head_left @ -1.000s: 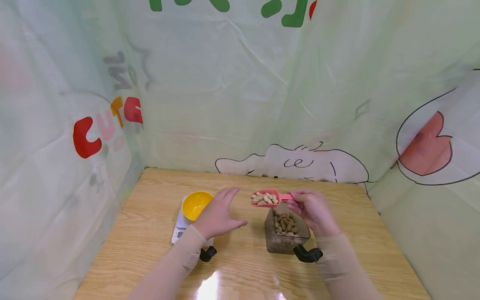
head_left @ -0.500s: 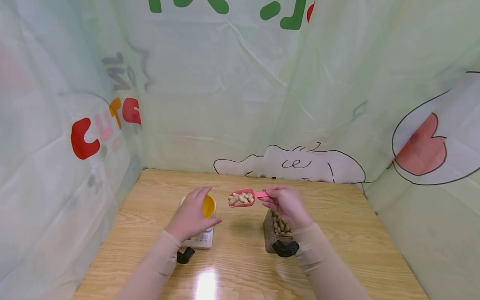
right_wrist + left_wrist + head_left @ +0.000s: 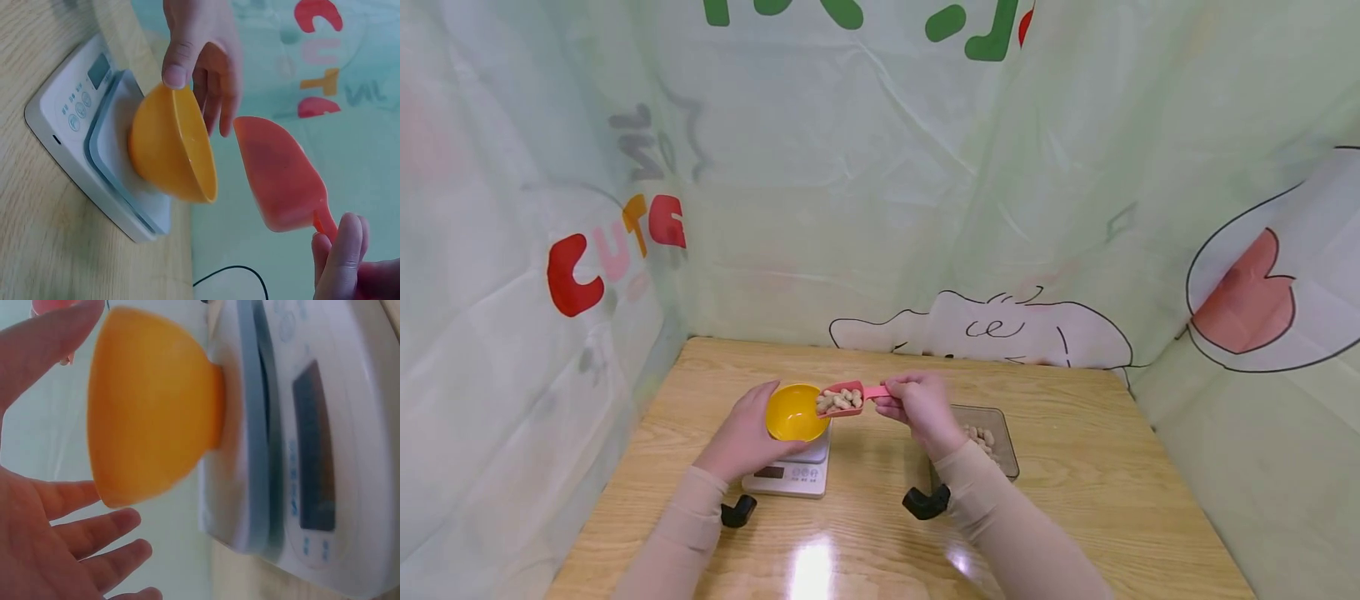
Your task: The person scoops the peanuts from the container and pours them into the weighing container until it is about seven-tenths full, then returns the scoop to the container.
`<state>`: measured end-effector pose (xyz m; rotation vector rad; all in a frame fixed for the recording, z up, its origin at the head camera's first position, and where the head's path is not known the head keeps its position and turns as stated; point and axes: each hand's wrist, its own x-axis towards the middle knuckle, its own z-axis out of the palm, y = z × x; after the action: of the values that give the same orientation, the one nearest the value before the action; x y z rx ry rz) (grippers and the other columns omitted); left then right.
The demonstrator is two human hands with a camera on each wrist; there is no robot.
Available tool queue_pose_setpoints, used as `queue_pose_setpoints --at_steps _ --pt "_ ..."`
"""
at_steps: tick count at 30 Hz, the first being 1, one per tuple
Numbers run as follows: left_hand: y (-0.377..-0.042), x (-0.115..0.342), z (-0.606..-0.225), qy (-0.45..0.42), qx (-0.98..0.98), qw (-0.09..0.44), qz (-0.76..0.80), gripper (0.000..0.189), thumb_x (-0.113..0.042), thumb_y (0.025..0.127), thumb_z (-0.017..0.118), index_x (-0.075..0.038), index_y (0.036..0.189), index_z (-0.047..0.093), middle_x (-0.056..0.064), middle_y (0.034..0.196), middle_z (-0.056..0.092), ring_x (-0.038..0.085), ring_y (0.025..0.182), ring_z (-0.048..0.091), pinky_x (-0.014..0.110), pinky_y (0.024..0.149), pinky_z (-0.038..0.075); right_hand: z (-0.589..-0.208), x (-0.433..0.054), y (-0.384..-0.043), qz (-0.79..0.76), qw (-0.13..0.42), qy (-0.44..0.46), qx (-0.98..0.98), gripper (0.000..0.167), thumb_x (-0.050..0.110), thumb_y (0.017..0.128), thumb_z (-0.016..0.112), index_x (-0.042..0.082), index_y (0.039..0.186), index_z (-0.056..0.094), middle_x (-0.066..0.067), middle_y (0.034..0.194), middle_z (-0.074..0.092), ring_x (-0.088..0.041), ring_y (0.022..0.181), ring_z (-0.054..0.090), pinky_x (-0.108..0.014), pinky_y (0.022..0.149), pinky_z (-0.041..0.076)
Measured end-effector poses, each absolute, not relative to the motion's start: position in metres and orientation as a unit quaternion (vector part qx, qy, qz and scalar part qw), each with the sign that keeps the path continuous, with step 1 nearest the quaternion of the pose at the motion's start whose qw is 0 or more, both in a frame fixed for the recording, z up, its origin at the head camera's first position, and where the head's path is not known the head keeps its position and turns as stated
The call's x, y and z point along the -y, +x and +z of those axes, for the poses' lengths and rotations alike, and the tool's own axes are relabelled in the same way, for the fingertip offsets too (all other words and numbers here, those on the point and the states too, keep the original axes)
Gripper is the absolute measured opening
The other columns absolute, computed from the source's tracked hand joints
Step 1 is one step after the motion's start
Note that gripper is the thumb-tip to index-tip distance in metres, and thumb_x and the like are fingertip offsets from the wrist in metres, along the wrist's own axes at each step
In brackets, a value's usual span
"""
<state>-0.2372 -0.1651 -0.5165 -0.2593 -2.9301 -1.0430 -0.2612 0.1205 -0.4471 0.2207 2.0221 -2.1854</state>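
A yellow bowl [image 3: 795, 417] sits on a white kitchen scale [image 3: 811, 482] at the left of the table. My left hand [image 3: 741, 442] reaches round the bowl's left side, with thumb and index finger at opposite parts of its rim; the other fingers spread loosely in the left wrist view. My right hand [image 3: 925, 412] pinches the handle of a pink scoop [image 3: 281, 178]. Unshelled peanuts [image 3: 838, 402] fill the scoop, which is held roughly level, its front lip overlapping the bowl's right rim in the head view.
A clear brownish container [image 3: 1011, 442] with more peanuts stands to the right, partly behind my right forearm. Printed curtains [image 3: 880, 208] border the table [image 3: 1075, 467] at the back and sides. A thin black cable [image 3: 234, 267] shows in the right wrist view.
My right hand has carried the filled scoop left, from above the container to the bowl's rim. My left hand has moved left and closed in around the bowl.
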Motion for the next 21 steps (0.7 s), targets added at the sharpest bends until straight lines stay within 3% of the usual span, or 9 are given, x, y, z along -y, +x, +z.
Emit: queue_pose_setpoints --at_steps 9,21 --pt "-0.244 0.172 -0.527 -0.062 0.933 -0.032 -0.353 0.119 -0.058 0.077 0.093 -0.010 0.168 0.032 0.017 0.170 0.041 0.040 0.147 0.052 0.060 0.119 0.050 -0.451 -0.096 -0.264 -0.719 0.067 0.085 -0.686 0.022 0.001 0.106 0.060 -0.017 0.118 0.068 -0.014 0.085 0.076 -0.011 0.066 0.075 -0.025 0.067 0.067" --pt "-0.245 0.174 -0.530 -0.064 0.927 -0.033 -0.368 0.115 -0.059 0.077 0.093 -0.010 0.165 0.037 0.015 0.164 0.048 0.036 0.141 0.057 0.056 0.118 0.053 -0.456 -0.081 -0.264 -0.669 0.030 0.047 -0.741 0.021 0.006 0.107 0.064 -0.011 0.116 0.072 -0.028 0.103 0.078 -0.013 0.069 0.078 -0.030 0.071 0.068"
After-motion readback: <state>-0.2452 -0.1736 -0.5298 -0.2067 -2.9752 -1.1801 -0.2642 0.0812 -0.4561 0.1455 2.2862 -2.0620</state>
